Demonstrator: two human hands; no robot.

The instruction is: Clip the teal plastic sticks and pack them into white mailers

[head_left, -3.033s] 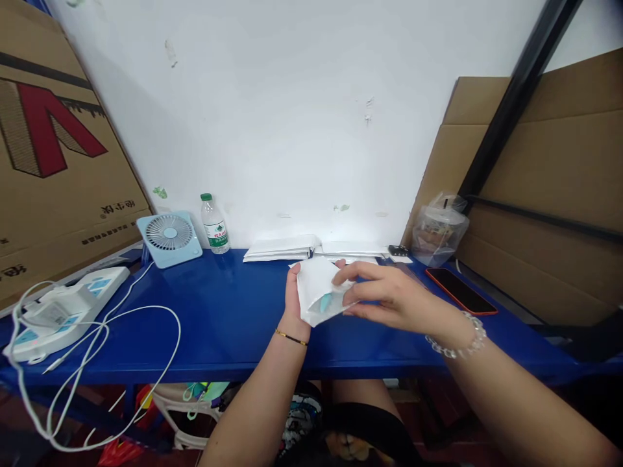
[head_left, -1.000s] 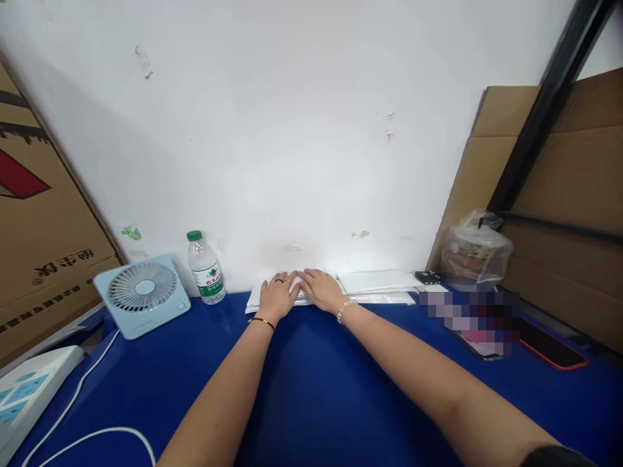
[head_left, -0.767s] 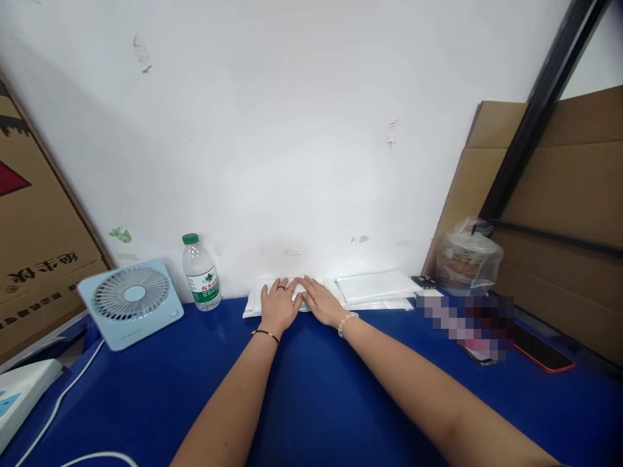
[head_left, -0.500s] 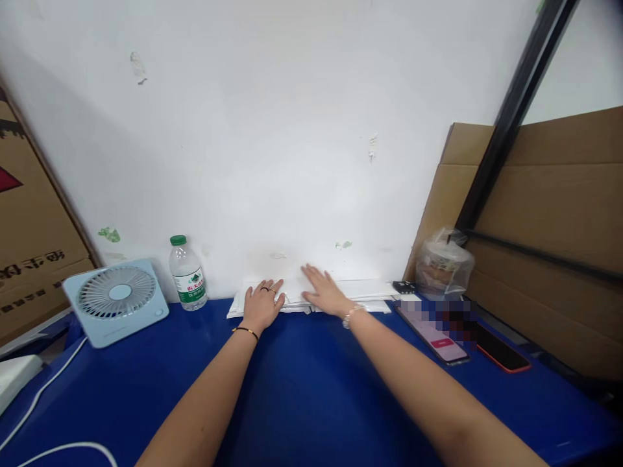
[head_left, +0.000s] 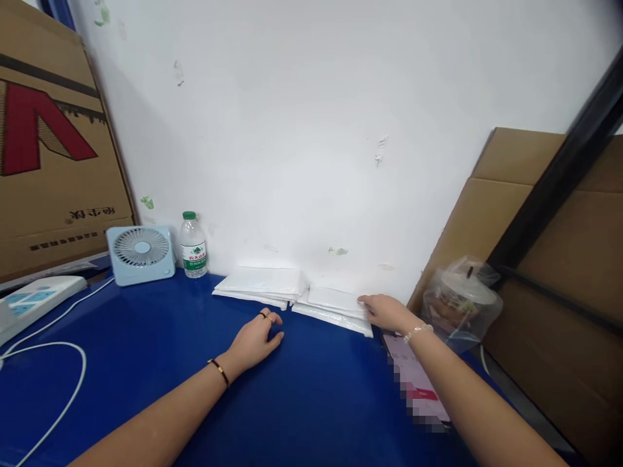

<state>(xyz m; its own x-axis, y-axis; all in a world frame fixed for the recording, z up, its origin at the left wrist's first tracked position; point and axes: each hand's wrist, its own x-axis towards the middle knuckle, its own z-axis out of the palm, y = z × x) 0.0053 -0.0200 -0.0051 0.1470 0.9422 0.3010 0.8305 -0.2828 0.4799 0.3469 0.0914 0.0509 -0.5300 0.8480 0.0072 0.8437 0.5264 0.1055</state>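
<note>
Rising behind the bottle (head_left: 195, 246), the white wall (head_left: 282, 143) is largest; the blue table (head_left: 302, 402) spreads below. Just right of the bottle, near the wall, lies the left pile (head_left: 265, 281) of white packets; farther right of it lies the right pile (head_left: 321, 314), topped by a smaller packet (head_left: 335, 298). Both piles lie flat — that part reads as done. Edges are uneven in both, so any squaring-up looks incomplete. Left hand (head_left: 256, 340), right of the bottle and nearer the wearer, is loosely curled, half open, nothing visibly held. Right hand (head_left: 389, 313), well right of the bottle, has fingertips at the smaller packet's right end — apparently touching; whether pinching, cannot tell.
</note>
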